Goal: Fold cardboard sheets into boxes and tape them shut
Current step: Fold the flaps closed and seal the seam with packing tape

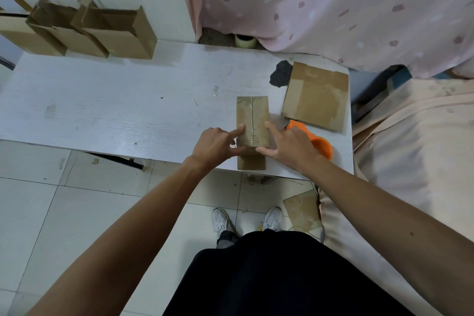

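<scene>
I am steadying the small brown cardboard box (252,120), which is standing upright on the white wood-grain table (102,105) near its front edge, directly between my two hands. Its top flaps are lying closed, with a strip of clear tape (252,114) running along the seam. My left hand (214,146) is pressing a straight index finger onto the top, just beside the seam, with the thumb braced against the near face; I judge this is rubbing the tape down so it bonds. My right hand (292,147) is lying spread and flat against the box's right side, stopping it from sliding away. Neither hand is wrapping around anything. The orange plastic tape dispenser (322,147) is sitting just behind my right hand, ready to grab. A flat brown cardboard sheet (316,96) is waiting beyond that hand, and open-topped folded boxes (102,33) are standing well off past my left.
</scene>
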